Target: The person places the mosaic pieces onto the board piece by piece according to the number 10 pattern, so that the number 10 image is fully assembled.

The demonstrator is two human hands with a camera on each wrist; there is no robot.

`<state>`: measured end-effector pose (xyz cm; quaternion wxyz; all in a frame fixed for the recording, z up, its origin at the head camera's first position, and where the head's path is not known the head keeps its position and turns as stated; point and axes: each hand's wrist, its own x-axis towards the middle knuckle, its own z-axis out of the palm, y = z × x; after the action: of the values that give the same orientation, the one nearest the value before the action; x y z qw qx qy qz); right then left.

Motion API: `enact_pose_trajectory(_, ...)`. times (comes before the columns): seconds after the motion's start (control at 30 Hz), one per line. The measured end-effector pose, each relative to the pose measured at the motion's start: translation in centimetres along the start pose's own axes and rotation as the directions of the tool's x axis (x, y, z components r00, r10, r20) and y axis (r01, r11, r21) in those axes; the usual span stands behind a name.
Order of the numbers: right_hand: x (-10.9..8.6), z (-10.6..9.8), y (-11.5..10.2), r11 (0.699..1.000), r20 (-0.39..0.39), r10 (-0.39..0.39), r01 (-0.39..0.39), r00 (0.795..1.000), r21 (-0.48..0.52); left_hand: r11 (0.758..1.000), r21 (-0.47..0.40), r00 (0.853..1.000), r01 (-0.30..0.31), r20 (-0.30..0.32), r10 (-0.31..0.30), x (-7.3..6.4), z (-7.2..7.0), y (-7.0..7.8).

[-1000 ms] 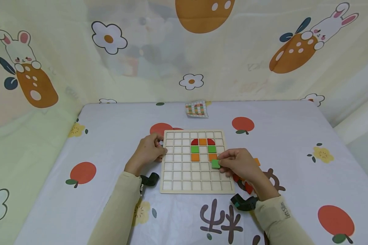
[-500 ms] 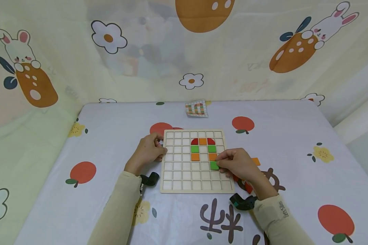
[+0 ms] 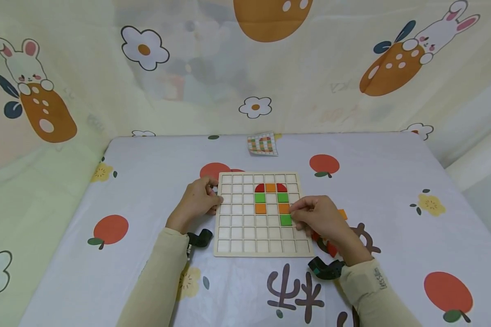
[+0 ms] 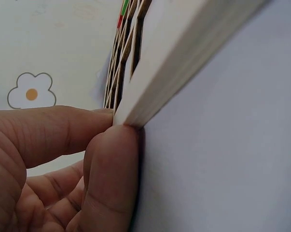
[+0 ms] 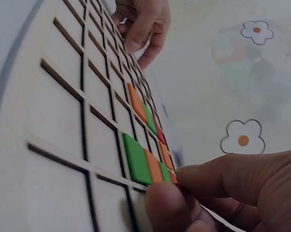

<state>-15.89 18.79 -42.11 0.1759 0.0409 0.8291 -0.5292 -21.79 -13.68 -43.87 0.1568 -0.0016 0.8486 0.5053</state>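
While the gridded board (image 3: 263, 255) is pinched along its left edge by the left hand (image 3: 196, 198), the green tile (image 3: 285, 220) lies right of frame centre, by the right hand (image 3: 321, 217); whether it is gripped cannot be told. It should be pressed flat and square.

At the wooden grid board (image 3: 237, 234), your left hand (image 3: 195, 199) pinches the left edge; your right hand (image 3: 319, 217) arches over the right.
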Motion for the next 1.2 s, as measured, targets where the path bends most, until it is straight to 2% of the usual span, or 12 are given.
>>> enact_pose_trajectory(0.1,-0.3,-1.4,-0.1,1.0,-0.058,-0.005,0.005,0.998,-0.012,1.0,0.003,1.0,0.002,0.005,-0.002,0.0,0.0,0.1)
enact_pose_trajectory(0.23,-0.2,-3.8,0.2,0.989,-0.174,-0.015,-0.011,0.985,-0.147,1.0,0.005,1.0,0.017,0.006,-0.017,-0.1,0.0,0.2)
enact_pose_trajectory(0.37,0.3,-5.5,1.1,0.953,-0.241,0.034,-0.104,0.97,-0.283,1.0,0.007,1.0,0.027,0.006,-0.027,-0.1,-0.1,0.2)
enact_pose_trajectory(0.47,0.6,-6.1,1.6,0.937,-0.226,0.099,-0.167,0.969,-0.307,0.999,0.01,1.0,0.031,0.007,-0.031,-0.1,0.0,0.2)
enact_pose_trajectory(0.53,0.7,-6.2,1.8,0.935,-0.201,0.123,-0.181,0.972,-0.305,0.999,0.009,0.999,0.033,0.007,-0.033,-0.1,0.0,0.2)
enact_pose_trajectory(0.67,0.8,-6.2,2.0,0.93,-0.17,0.115,-0.166,0.979,-0.329,1.0,0.011,1.0,0.029,0.007,-0.029,0.0,0.0,0.2)
enact_pose_trajectory(0.93,0.8,-5.9,2.0,0.919,-0.166,0.122,-0.175,0.979,-0.353,1.0,0.012,1.0,0.017,0.01,-0.017,-0.1,0.1,0.2)
enact_pose_trajectory(1.2,0.6,-5.7,2.0,0.934,-0.167,0.054,-0.109,0.984,-0.341,1.0,0.007,1.0,0.019,0.006,-0.019,-0.1,0.1,0.2)
